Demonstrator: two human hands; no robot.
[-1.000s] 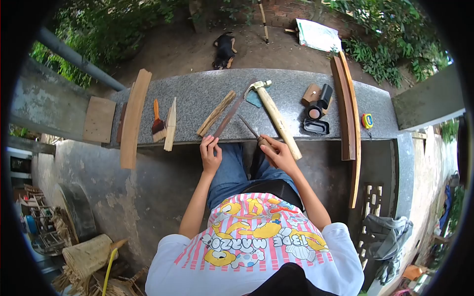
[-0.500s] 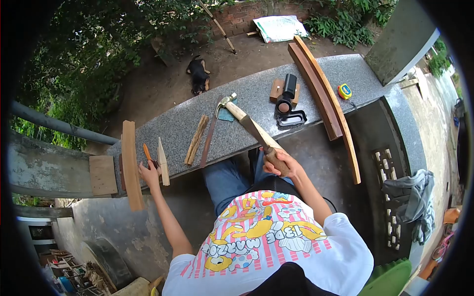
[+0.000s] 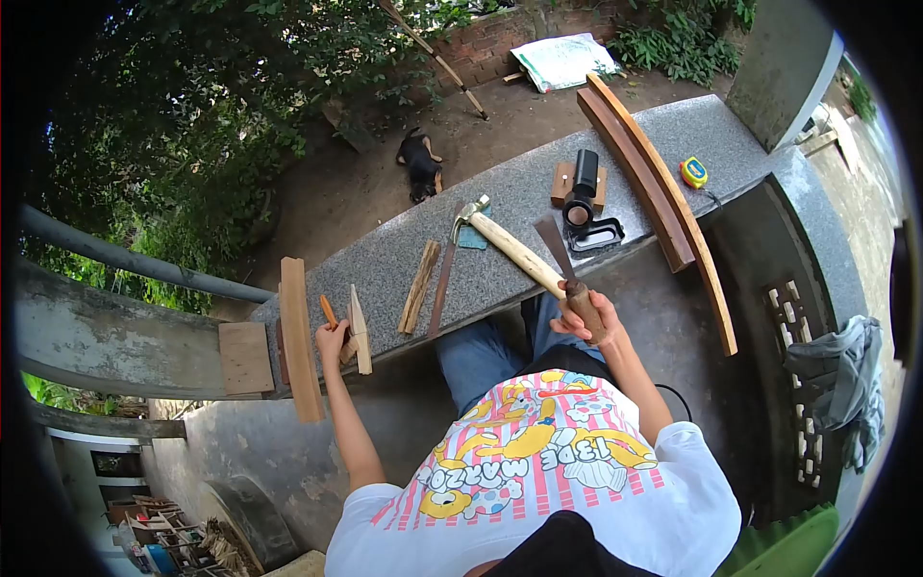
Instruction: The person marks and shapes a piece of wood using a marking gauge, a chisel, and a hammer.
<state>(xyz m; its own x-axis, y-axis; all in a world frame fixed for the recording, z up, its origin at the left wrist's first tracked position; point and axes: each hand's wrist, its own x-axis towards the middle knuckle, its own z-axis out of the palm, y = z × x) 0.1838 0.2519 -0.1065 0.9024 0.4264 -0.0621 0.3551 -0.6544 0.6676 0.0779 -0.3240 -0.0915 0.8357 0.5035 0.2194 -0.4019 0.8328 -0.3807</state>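
Note:
My right hand [image 3: 594,319] is closed around the wooden handle of a chisel [image 3: 558,252], its flat blade pointing up and away from me. A claw hammer [image 3: 519,253] lies on the stone bench, its handle end close behind that hand. At the left, my left hand [image 3: 332,338] is closed, with an orange pencil-like stick [image 3: 328,310] standing out from its fingers. Right beside it are a pale pointed wood piece [image 3: 358,317] and a small wood piece partly under the hand. A broad wooden plank [image 3: 300,346] lies just left of this hand.
On the granite bench [image 3: 385,260] lie a rough wood strip [image 3: 420,287], a thin dark strip [image 3: 444,284], a black tool [image 3: 582,197], long curved wood pieces [image 3: 644,183] and a yellow tape measure [image 3: 693,173]. A dog [image 3: 420,165] lies on the ground beyond. Grey cloth [image 3: 836,375] hangs at the right.
The view has shifted, so the scene sits further right. My left hand has closed on the orange stick and drawn it slightly nearer. The chisel blade has swung upright, away from the hammer handle.

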